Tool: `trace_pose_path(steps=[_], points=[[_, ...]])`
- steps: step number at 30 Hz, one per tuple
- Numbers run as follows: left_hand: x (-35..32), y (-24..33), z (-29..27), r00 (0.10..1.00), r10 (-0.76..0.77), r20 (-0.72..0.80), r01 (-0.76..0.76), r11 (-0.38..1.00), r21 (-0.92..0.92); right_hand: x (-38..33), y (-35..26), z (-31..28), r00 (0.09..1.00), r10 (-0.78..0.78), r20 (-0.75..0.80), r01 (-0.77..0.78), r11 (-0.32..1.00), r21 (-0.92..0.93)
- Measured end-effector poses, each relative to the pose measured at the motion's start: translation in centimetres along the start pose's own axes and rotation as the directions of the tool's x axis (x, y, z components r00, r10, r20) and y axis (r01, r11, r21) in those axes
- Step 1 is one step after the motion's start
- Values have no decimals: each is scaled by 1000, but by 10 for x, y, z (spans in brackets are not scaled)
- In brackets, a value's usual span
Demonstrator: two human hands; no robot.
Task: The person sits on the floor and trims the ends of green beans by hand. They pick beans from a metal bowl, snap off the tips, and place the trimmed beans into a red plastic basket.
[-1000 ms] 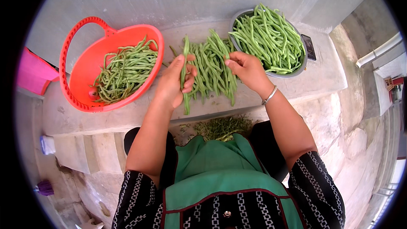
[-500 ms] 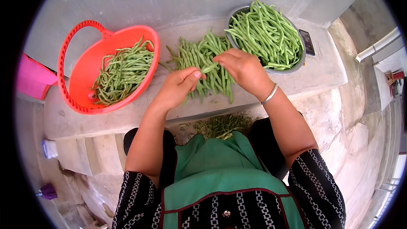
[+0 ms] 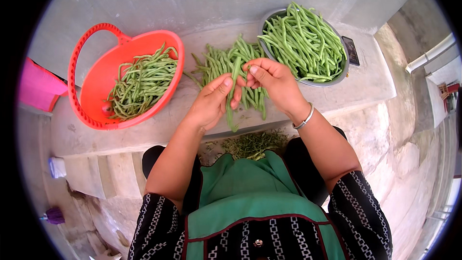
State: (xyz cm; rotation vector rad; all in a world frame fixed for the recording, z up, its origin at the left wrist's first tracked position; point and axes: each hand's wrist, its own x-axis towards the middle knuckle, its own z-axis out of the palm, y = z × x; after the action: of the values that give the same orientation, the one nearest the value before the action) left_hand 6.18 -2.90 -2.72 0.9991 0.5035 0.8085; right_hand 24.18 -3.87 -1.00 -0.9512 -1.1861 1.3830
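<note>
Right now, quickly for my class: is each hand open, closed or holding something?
Left hand: closed, holding a green bean.
Right hand: closed beside the bean; whether it grips anything cannot be told.

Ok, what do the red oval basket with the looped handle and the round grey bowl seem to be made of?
The red oval basket looks like smooth, lightly glossy plastic, going by its bright, even colour. The round grey bowl could be metal or plastic; its dull grey rim leaves that open.

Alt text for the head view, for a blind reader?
A person's left hand holds a green bean, right hand close beside it, above a bean pile between a red basket and a gray bowl, each containing beans.
</note>
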Motion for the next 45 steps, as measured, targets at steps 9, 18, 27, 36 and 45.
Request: trace_pose_path(steps=[9,18,27,36,45], points=[[0,52,-63,917,372,-145,-391,757,-523,-13,-11,-13,937,82,339,82,893,-442],[-7,62,-69,907,416,-71,-348,644,-681,-7,-2,2,823,-450,346,545,454,-705],[-3,58,-64,878,414,-241,-477,711,-517,-6,12,-3,874,-424,239,439,474,-763],[-4,41,-14,831,486,-271,-490,870,54,19,9,-42,944,-107,-313,23,965,-261],[-23,36,11,681,727,-90,-569,602,560,15,19,-30,953,111,-284,-159,975,-153]])
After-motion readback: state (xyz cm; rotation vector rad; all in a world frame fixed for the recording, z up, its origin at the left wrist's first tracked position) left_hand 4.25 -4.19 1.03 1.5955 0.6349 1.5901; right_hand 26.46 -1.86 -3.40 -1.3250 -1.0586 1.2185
